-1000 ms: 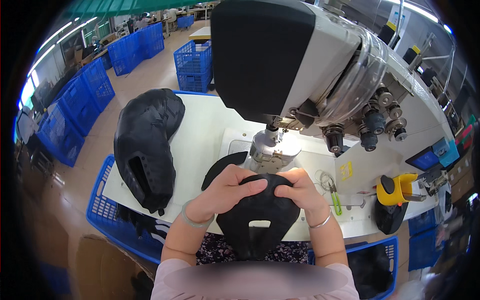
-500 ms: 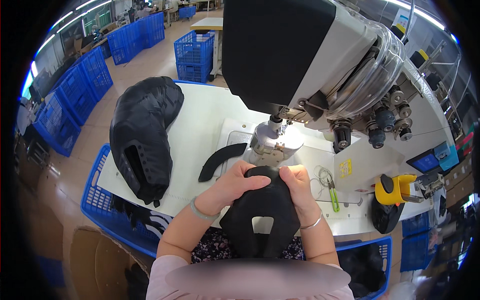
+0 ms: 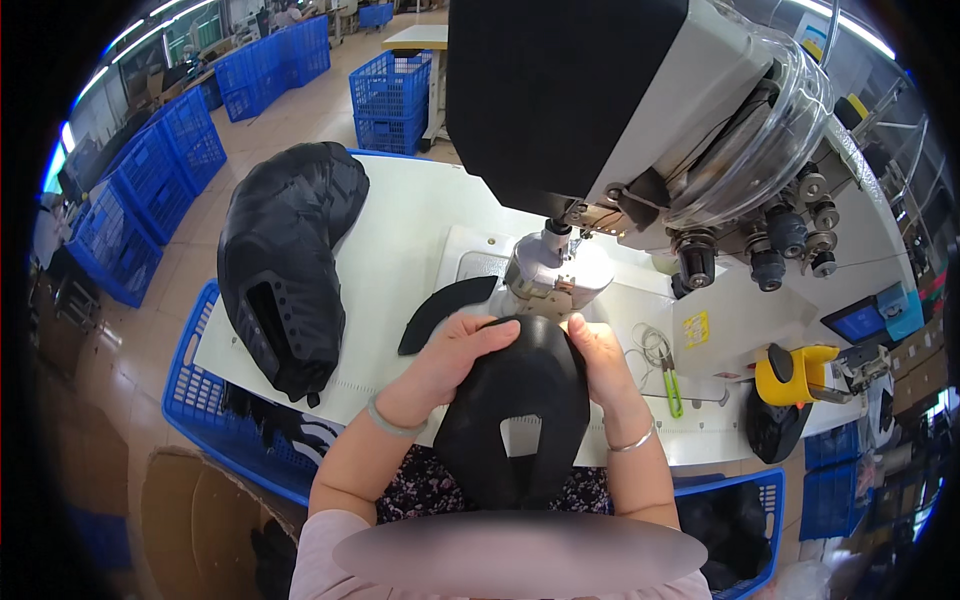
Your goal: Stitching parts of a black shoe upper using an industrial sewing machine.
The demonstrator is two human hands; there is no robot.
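We press both hands onto a black padded piece [image 3: 520,400] at the sewing machine's needle post [image 3: 545,275], left hand [image 3: 462,350] at ten o'clock, right hand [image 3: 600,360] at two. Stitching looks barely begun; a finished stack [image 3: 285,260] lies on the tabletop [image 3: 400,230].

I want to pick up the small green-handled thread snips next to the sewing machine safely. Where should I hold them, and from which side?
Probably grip the thread snips by the green handle, which is the end nearer the person. Come from the table's front edge with the right hand, which is beside them. The snips lie flat and lengthwise, with the metal end pointing away toward the machine, so the handle is the free, blunt end.
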